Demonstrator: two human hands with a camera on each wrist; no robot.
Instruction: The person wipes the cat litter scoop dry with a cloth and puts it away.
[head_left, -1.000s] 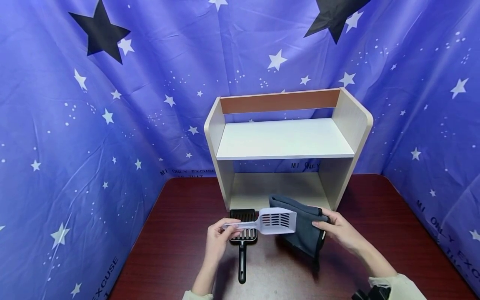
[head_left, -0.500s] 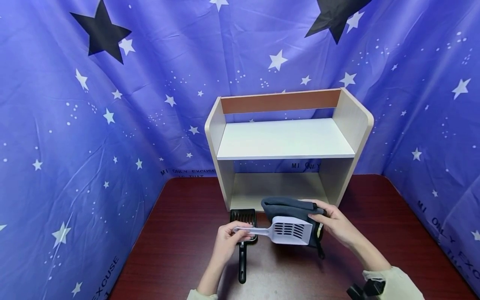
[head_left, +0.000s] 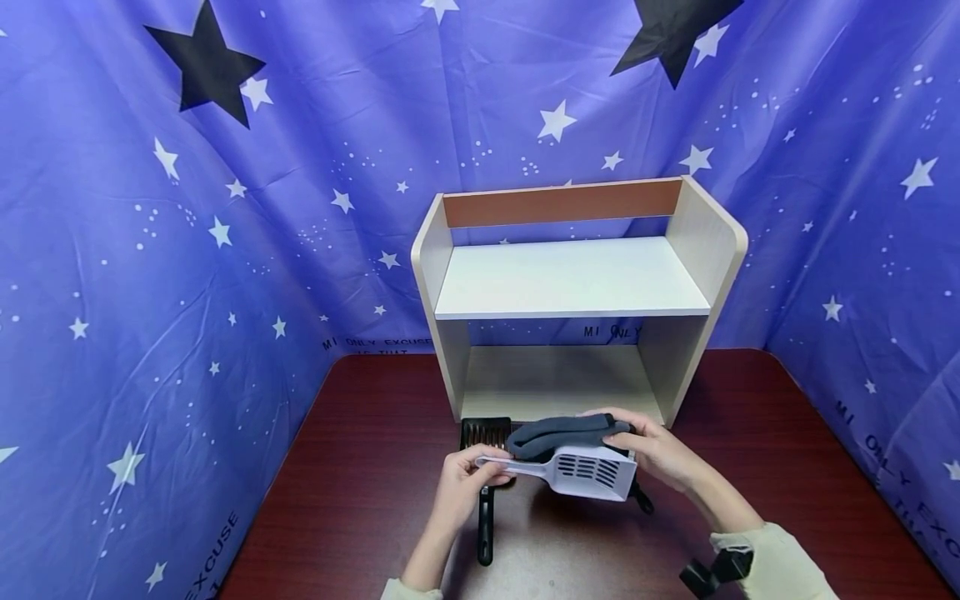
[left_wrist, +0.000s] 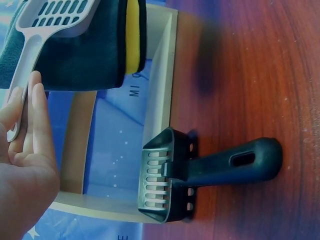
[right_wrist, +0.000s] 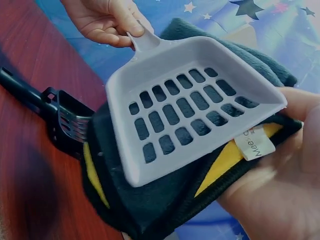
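In the head view my left hand (head_left: 456, 490) pinches the handle of a pale lilac slotted litter scoop (head_left: 551, 473) between thumb and fingers. My right hand (head_left: 669, 457) grips a folded dark grey cloth item (head_left: 564, 428) just behind the scoop. The right wrist view shows black edging, yellow inner fabric and a white tag (right_wrist: 256, 145) on this cloth item (right_wrist: 150, 200). The scoop's slotted pan (right_wrist: 122, 102) overlaps it there, its front corner right by my right fingers. A second, black litter scoop (left_wrist: 225, 165) lies on the table, its handle toward me.
A two-level wooden shelf (head_left: 573, 279) stands at the back of the dark red table (head_left: 360, 467). Blue star-patterned curtains (head_left: 337, 125) hang behind and on both sides. The black scoop's head lies close to the shelf's front left edge.
The lilac scoop has moved right and slightly down with my left hand. My right hand has shifted left, and the cloth item has tilted from hanging down to lying flatter behind the scoop.
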